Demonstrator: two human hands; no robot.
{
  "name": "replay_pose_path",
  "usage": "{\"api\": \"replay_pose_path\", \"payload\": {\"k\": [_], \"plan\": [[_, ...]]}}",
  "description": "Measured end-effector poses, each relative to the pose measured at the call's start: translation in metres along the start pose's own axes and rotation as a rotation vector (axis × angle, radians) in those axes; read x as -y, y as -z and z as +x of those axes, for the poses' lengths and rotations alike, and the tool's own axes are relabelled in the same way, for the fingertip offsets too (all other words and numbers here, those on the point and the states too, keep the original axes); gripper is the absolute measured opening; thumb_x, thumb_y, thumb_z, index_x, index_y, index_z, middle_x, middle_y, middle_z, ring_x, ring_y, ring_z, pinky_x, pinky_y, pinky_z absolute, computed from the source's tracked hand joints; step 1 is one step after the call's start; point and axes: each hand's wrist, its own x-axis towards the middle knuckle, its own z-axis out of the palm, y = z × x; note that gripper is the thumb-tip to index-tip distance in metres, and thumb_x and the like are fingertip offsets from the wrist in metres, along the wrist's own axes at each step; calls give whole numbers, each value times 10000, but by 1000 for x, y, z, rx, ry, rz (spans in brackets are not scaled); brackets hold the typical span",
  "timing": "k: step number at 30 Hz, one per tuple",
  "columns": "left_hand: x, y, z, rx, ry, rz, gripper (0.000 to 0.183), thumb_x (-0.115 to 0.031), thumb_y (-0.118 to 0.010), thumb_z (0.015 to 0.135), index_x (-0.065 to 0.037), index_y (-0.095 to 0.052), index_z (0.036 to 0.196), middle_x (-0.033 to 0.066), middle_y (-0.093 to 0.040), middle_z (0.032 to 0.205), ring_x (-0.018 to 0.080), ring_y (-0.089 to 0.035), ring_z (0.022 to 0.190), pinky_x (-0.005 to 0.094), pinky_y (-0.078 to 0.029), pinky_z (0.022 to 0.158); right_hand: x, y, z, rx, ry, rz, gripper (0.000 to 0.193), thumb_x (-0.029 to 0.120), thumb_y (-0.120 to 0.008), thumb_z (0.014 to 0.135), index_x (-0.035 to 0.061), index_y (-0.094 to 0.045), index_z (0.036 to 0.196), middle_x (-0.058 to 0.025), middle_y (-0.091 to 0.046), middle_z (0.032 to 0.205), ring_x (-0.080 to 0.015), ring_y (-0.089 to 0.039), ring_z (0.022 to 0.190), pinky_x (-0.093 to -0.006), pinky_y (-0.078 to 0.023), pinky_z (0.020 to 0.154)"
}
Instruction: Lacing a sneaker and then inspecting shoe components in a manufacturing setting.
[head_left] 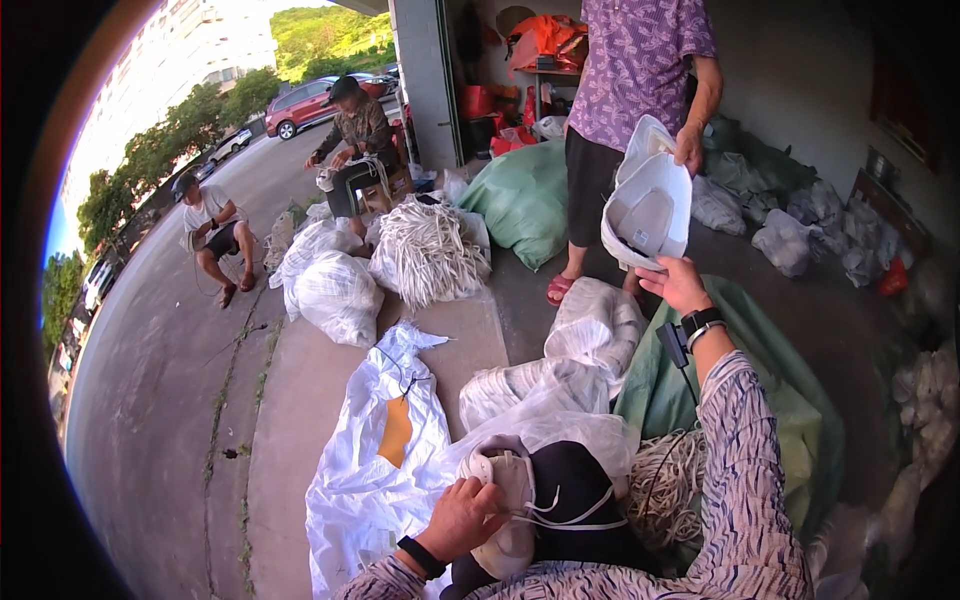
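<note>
My left hand (462, 517) grips a white shoe piece (510, 500) with thin white cords, resting on my dark-clad knee (570, 490). My right hand (678, 283) reaches up and forward, fingers closed on the lower edge of a stack of white shoe pieces (648, 205). A standing person in a purple patterned shirt (640, 60) holds the top of that same stack with one hand (688, 148). A watch sits on each of my wrists.
Clear plastic bags of white cords (430, 250) and white pieces (335, 290) lie on the pavement. An open white sack (375, 470) sits at lower left, green sacks (525, 195) behind and to the right. Two people sit by the road at left.
</note>
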Motion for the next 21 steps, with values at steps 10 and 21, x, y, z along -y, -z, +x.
{"api": "replay_pose_path", "payload": {"k": [10, 21], "plan": [[-15, 17, 10, -341, 114, -414, 761, -410, -676, 789, -65, -318, 1365, 165, -542, 1094, 292, -526, 1041, 393, -420, 880, -65, -99, -144, 384, -253, 132, 322, 82, -500, 893, 18, -455, 1206, -166, -604, 1081, -317, -645, 898, -403, -539, 765], [-41, 35, 18, -680, 232, -1313, 512, -307, -554, 902, 16, -386, 1262, 107, -521, 1184, 204, -500, 1094, 335, -391, 935, -119, -188, -267, 544, -105, 83, 412, 94, -545, 887, 3, -388, 1257, -95, -533, 1138, -166, -586, 972, -301, -537, 786]]}}
